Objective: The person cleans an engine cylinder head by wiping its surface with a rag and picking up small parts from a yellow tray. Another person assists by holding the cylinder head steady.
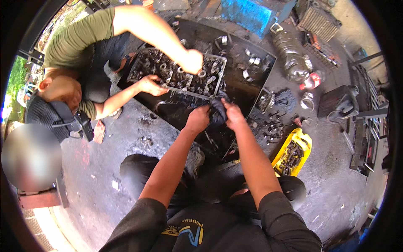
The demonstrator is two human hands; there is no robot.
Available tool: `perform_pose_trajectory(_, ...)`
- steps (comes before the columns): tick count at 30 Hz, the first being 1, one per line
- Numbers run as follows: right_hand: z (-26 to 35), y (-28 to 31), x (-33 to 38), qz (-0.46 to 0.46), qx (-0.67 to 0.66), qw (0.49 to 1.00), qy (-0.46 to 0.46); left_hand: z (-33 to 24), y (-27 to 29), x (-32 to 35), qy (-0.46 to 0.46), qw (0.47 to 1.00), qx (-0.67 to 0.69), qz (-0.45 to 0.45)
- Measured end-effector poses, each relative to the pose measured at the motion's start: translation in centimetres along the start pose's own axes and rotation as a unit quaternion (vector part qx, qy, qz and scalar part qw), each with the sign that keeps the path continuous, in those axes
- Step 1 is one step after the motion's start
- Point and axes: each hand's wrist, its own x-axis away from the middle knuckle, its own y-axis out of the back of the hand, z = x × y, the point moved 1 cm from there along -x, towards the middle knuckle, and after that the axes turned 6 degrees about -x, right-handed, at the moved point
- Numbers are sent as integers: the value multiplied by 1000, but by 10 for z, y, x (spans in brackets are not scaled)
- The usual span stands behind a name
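- Oil-dark concrete floor (105, 168) of an open workshop lies under everything, stained and littered, with the person squatting over it and forearms coming in from below.
- Just beyond both hands sits a black drip tray (247, 84), its far part strewn with small metal pieces.
- On the tray, directly ahead of the hands, rests a greasy cylinder head (176, 75), valve springs showing across its top.
- A co-worker in an olive shirt (75, 42) crouches to the left of the hands; both of that person's hands rest on the cylinder head.
- Far ahead, past the tray, stands a blue block (247, 14).
- To the right of the hands lies a yellow container (303, 143) filled with dark bolts, set on the floor near the right forearm.
- Between the two hands is a dark rag (217, 114), bunched up, at the near edge of the tray.
- Left hand (198, 118) is closed, gripping the rag's left side.
- Right hand (233, 116) is closed too, clutching the rag's right side, touching it just beside the left.
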Motion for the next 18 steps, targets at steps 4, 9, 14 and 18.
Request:
perform_pose_trajectory(4, 5, 4, 2, 35, -17, 999, -8, 8, -12, -4, 4, 995, 91, -48)
perform_pose_trajectory(9, 9, 15, 5, -21, 46, 999, 15, 18, -26, -5, 155, 956, 246, -35)
perform_pose_trajectory(14, -6, 9, 11, 49, 93, 994, -2, -2, -33, 2, 286, 784, 551, -10)
perform_pose_trajectory(18, -24, -17, 4, -14, 474, 857, 202, -8, -39, -7, 306, 650, 695, 3)
